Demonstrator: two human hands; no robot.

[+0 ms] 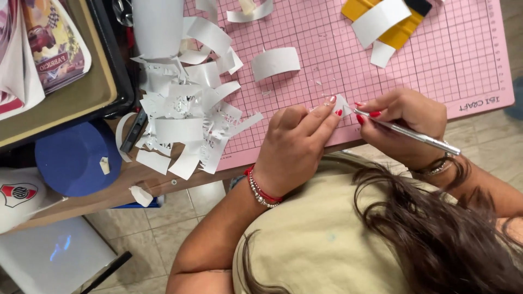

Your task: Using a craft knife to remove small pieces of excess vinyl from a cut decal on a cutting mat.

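Pinching a small white scrap (341, 103) against the pink mat (436, 60), the left hand (294, 144) has thumb and forefinger closed tight on its edge. Right beside it, the right hand (400, 122) grips a silver knife (406, 132) like a pen, fingers wrapped narrow round the shaft, tip at the scrap. That scrap sits at the mat's near edge, just above the table rim. Left of the hands, a heap of white cuttings (185, 114) spills off the mat. A blue cap (76, 158) lies well apart.
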